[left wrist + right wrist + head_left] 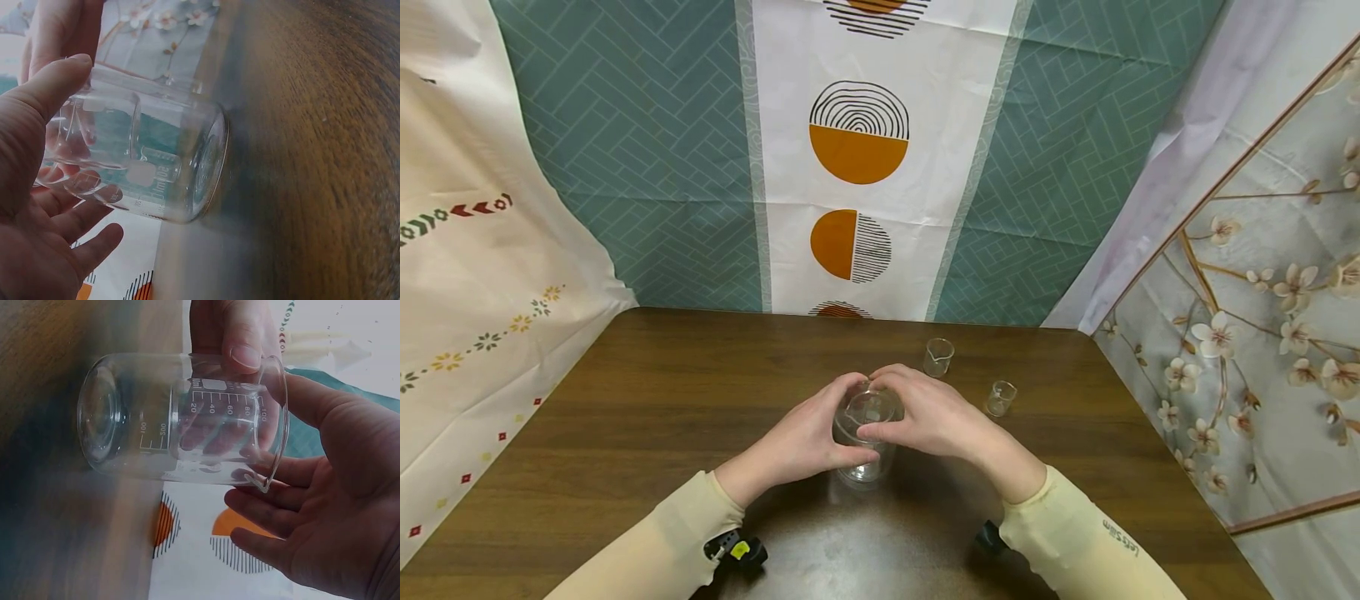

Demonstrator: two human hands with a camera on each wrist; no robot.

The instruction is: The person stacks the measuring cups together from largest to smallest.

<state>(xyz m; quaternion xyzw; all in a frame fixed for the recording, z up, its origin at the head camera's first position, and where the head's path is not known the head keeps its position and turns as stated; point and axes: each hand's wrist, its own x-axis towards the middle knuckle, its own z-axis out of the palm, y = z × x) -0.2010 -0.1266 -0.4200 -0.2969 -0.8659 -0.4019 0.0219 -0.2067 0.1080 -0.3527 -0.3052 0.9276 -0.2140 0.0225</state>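
Note:
A large clear glass beaker (147, 464) stands upright on the table, with a smaller graduated beaker (215, 403) nested in it, its base above the large one's bottom. My left hand (808, 433) grips the large beaker from the left, its thumb against the near side just below the rim. From the right, my right hand (928, 412) reaches over the mouth. Its thumb and forefinger pinch the small beaker near its rim, while its other fingers (259, 515) spread outside the glass. Reflections partly hide where those fingertips touch.
Two small glass beakers stand on the dark wood table (700, 375): one farther back (938, 357), the other to the right (1002, 398). Patterned cloth (662, 167) hangs behind the table, and flowered cloth (1262, 350) borders its right side.

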